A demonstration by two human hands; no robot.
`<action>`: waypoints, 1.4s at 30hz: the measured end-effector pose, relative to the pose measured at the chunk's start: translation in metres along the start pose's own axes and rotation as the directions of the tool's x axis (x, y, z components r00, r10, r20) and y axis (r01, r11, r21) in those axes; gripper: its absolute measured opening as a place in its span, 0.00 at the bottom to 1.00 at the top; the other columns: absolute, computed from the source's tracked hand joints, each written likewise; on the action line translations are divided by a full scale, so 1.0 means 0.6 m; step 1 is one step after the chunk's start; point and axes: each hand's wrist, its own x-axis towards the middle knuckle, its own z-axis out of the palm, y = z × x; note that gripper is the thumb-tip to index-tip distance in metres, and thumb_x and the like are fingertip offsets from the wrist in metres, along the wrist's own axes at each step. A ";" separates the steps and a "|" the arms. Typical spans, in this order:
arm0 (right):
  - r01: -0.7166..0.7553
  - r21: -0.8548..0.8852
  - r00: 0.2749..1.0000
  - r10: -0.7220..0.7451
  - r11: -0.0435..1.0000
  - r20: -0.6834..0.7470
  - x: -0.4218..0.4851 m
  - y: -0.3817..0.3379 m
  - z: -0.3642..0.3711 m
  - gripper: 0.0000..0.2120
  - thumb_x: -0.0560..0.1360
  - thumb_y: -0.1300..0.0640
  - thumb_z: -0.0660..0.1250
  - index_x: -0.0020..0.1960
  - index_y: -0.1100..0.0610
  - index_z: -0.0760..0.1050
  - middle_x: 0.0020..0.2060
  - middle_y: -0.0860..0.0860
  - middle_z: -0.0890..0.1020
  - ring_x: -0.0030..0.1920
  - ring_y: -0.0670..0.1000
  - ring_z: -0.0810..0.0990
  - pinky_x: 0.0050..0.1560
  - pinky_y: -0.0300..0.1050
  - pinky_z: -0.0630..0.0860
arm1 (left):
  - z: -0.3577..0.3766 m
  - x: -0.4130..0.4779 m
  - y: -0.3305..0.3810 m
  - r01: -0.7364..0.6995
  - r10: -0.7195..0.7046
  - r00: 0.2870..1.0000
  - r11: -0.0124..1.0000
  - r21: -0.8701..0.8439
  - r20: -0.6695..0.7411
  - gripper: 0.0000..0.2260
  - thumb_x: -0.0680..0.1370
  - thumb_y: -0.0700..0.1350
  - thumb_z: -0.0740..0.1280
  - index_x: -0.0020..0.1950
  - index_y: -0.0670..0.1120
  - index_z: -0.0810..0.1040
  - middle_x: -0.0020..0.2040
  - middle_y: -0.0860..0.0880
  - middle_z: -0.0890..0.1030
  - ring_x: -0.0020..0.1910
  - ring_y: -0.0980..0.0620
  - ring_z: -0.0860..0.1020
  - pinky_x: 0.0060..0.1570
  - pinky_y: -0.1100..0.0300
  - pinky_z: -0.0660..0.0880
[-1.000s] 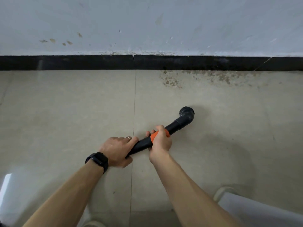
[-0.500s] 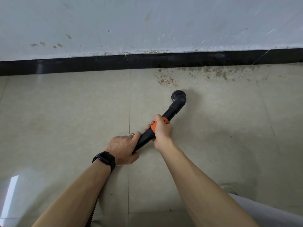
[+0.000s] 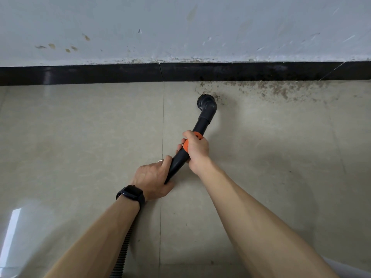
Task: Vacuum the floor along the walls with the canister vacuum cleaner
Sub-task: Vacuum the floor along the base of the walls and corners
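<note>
A black vacuum wand (image 3: 201,125) with an orange collar (image 3: 186,144) slants up toward the wall. Its round brush nozzle (image 3: 204,101) sits on the beige floor tile at the left edge of a patch of brown dirt (image 3: 267,89) along the black skirting (image 3: 100,74). My right hand (image 3: 195,149) grips the wand at the orange collar. My left hand (image 3: 153,178), with a ring and a black watch on the wrist, grips the wand's lower end. A ribbed black hose (image 3: 124,251) runs down under my left forearm. The canister is out of view.
A white wall (image 3: 180,27) with small stains rises above the skirting. A tile joint (image 3: 162,121) runs from the skirting toward me. A pale object's corner (image 3: 337,267) shows at the bottom right. A window glare (image 3: 12,233) lies on the floor at bottom left.
Both hands pushed the wand forward; the nozzle moved from mid-tile up to the dirt beside the skirting, and the wand now stands steeper.
</note>
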 end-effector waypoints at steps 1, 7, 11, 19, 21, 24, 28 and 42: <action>0.006 -0.013 1.000 -0.006 1.000 0.002 0.002 0.000 0.003 0.05 0.75 0.63 0.66 0.46 0.59 0.70 0.28 0.51 0.74 0.25 0.53 0.73 0.31 0.44 0.76 | 0.002 0.001 -0.002 0.005 -0.005 1.000 1.000 -0.008 -0.009 0.20 0.70 0.54 0.62 0.57 0.45 0.65 0.39 0.54 0.69 0.35 0.43 0.75 0.31 0.58 0.65; 0.079 -0.076 0.997 -0.081 0.994 -0.021 0.018 0.000 0.020 0.05 0.75 0.62 0.66 0.48 0.59 0.70 0.29 0.52 0.74 0.24 0.53 0.72 0.30 0.45 0.76 | 0.001 0.012 -0.008 0.028 -0.030 0.998 0.999 -0.039 -0.053 0.18 0.71 0.52 0.65 0.55 0.46 0.65 0.39 0.52 0.72 0.31 0.46 0.68 0.30 0.57 0.64; 0.125 -0.110 0.989 -0.133 0.986 -0.071 0.030 -0.001 0.032 0.07 0.75 0.60 0.65 0.51 0.59 0.69 0.31 0.53 0.74 0.23 0.53 0.73 0.29 0.45 0.76 | 0.000 0.024 -0.013 0.045 -0.049 0.997 0.997 -0.063 -0.053 0.17 0.72 0.51 0.64 0.55 0.46 0.64 0.39 0.54 0.70 0.31 0.47 0.68 0.31 0.58 0.63; 0.152 -0.137 0.980 -0.168 0.979 -0.108 0.057 -0.022 0.053 0.06 0.75 0.59 0.64 0.51 0.58 0.69 0.31 0.53 0.74 0.22 0.52 0.72 0.32 0.47 0.76 | -0.008 0.057 -0.021 0.100 -0.106 0.993 0.989 -0.111 -0.050 0.17 0.73 0.50 0.64 0.57 0.48 0.63 0.40 0.54 0.71 0.33 0.45 0.70 0.32 0.57 0.65; 0.154 -0.140 0.979 -0.171 0.978 -0.115 0.063 -0.028 0.055 0.06 0.76 0.59 0.64 0.51 0.58 0.69 0.31 0.52 0.74 0.22 0.52 0.72 0.32 0.48 0.76 | -0.013 0.066 -0.019 0.120 -0.128 0.991 0.983 -0.141 -0.048 0.16 0.73 0.49 0.64 0.57 0.48 0.63 0.41 0.54 0.71 0.33 0.45 0.70 0.32 0.57 0.65; 0.156 -0.150 0.977 -0.175 0.976 -0.120 0.071 -0.035 0.060 0.05 0.76 0.59 0.63 0.50 0.58 0.69 0.30 0.51 0.74 0.22 0.52 0.72 0.31 0.47 0.76 | -0.017 0.076 -0.018 0.140 -0.151 0.988 0.973 -0.182 -0.046 0.16 0.74 0.47 0.63 0.58 0.48 0.63 0.41 0.54 0.71 0.34 0.45 0.71 0.32 0.57 0.64; 0.159 -0.161 0.975 -0.180 0.974 -0.127 0.076 -0.041 0.072 0.05 0.77 0.59 0.63 0.49 0.58 0.69 0.30 0.51 0.74 0.22 0.51 0.72 0.32 0.47 0.76 | -0.019 0.082 -0.027 0.158 -0.174 0.984 0.960 -0.233 -0.048 0.16 0.74 0.47 0.64 0.57 0.49 0.62 0.40 0.53 0.72 0.34 0.45 0.73 0.33 0.57 0.67; 0.120 -0.206 0.986 -0.141 0.971 -0.090 0.065 -0.015 0.147 0.08 0.77 0.57 0.65 0.52 0.58 0.70 0.29 0.51 0.76 0.21 0.50 0.75 0.25 0.41 0.75 | -0.030 0.049 -0.082 0.274 -0.296 0.955 0.913 -0.303 -0.031 0.14 0.74 0.49 0.64 0.51 0.53 0.59 0.39 0.53 0.73 0.33 0.47 0.71 0.32 0.56 0.63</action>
